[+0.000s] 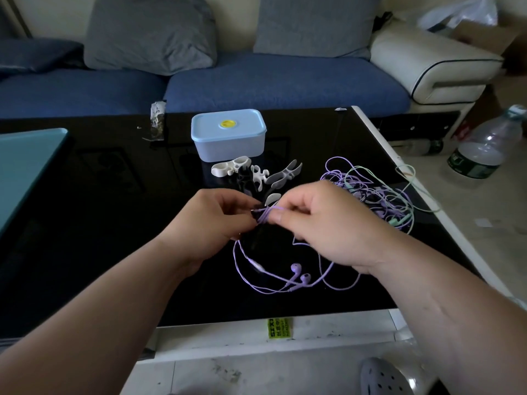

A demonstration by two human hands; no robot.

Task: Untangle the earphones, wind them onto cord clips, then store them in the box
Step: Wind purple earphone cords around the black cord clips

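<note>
Black glossy table was seen filling most of the view, with a blue sofa behind it. A teal panel was laid at the table's left edge. The box, pale blue with lid on and a yellow sticker on top, was set at mid-table, far side. Left hand and right hand were held together over the table centre, both pinched shut: a dark cord clip was gripped by the left, mostly hidden, and a purple earphone cord was bunched around it and pinched by the right. The rest of that cord was draped down onto the table, both earbuds lying near the front edge. A tangle of purple and green earphones was piled right of the hands, near the table's right edge. Spare white and grey cord clips were scattered just in front of the box. Clip shape in the left hand could not be made out.
</note>
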